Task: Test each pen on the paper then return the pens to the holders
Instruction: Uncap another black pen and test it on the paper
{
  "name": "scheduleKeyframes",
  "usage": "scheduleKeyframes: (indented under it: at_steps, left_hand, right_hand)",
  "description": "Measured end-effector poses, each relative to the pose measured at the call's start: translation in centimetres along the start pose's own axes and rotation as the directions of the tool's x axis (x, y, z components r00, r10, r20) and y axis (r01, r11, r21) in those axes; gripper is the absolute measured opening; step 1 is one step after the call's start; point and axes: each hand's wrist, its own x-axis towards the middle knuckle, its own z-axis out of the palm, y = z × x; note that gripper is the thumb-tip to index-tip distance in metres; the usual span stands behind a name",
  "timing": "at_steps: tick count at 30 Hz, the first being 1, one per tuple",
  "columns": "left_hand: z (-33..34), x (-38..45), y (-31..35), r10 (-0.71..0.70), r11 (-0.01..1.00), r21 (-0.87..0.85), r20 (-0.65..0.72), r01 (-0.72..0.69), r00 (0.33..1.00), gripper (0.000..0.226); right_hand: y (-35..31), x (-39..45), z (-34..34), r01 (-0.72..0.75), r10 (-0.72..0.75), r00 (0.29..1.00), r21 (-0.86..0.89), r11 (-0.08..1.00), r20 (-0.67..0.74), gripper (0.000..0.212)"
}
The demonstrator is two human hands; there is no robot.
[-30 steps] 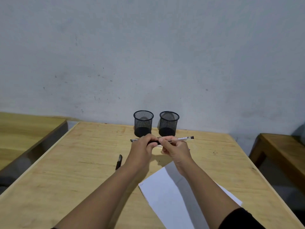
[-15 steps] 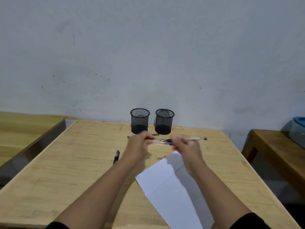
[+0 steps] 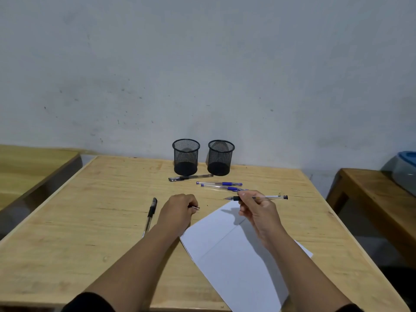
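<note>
Two black mesh pen holders [image 3: 186,156] [image 3: 220,157] side by side at the far edge of the wooden surface [image 3: 90,221], centre of the frame, upright, nothing visible inside. Just in front of them, a black-capped pen [image 3: 191,177] lying flat, nearly level. A little nearer and to the right, two blue pens [image 3: 219,183] [image 3: 222,188] lying flat, close together, almost parallel. Left of centre, another black pen [image 3: 151,213] flat on the wood, cap end pointing up the frame, well apart from the others.

White sheet of paper [image 3: 236,255] in the lower centre-right, set at a slant, one corner pointing toward the holders, a crease across it.

Right hand [image 3: 258,208] raised above the top corner of the paper, grip pinching an uncapped clear-barrelled pen [image 3: 267,197] near its dark front section; tip pointing left, barrel level, tail end toward the right of the frame. Left hand [image 3: 179,210] lower, knuckles up just left of the paper's corner, grip clenched round a small object, likely a pen cap [image 3: 195,207], with only a sliver poking out on the right of the fist.

Other wooden benches at the left and right edges of the frame; a grey tub with a blue lid [image 3: 405,167] at the far right.
</note>
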Motion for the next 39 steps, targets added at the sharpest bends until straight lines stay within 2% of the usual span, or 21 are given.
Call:
scheduleKeyframes:
  at_steps: [8,11,13,18,21,24,33,39]
  left_hand:
    - [0.0,0.4,-0.3,-0.027,0.998,-0.062,0.000,0.027,1.000,0.029]
    - [-1.1,-0.3,-0.2,-0.040,0.993,-0.114,-0.077,0.031,0.996,0.026]
    - [-1.9,-1.6,-0.4,-0.033,0.987,-0.157,-0.098,0.017,0.995,0.021]
    - [-2.5,-6.9,-1.6,-0.008,0.983,-0.185,-0.082,-0.008,0.997,0.015]
    - [-1.6,-9.3,-1.8,0.059,0.994,-0.088,-0.112,-0.069,0.992,0.009]
    - [-0.7,-10.3,-1.9,0.062,0.997,-0.043,-0.161,-0.069,0.985,0.010]
    - [-0.4,-10.3,-2.0,0.016,0.996,-0.082,-0.228,-0.035,0.974,0.016]
    - [-0.4,-10.3,-2.2,0.002,0.995,-0.101,-0.220,-0.025,0.975,0.017]
  right_hand:
    - [0.8,-0.8,0.6,-0.076,0.076,0.997,0.016,0.997,0.017,0.009]
    - [0.8,-1.4,1.6,-0.140,0.132,0.989,0.120,0.983,0.073,0.011]
    - [0.9,-1.8,2.0,-0.163,0.148,0.982,0.130,0.978,0.116,0.012]
    - [2.1,-2.4,3.2,-0.123,0.128,0.980,-0.042,0.992,0.152,0.012]
    - [3.2,-2.8,4.2,-0.157,0.162,0.975,-0.043,0.987,0.150,0.012]
    - [3.9,-3.1,4.6,-0.132,0.157,0.977,-0.168,0.977,0.142,0.010]
    - [3.9,-3.5,6.5,0.042,0.062,0.981,-0.510,0.859,0.186,0.022]
    - [4.5,-3.6,7.5,0.134,-0.022,0.983,-0.625,0.769,0.184,0.012]
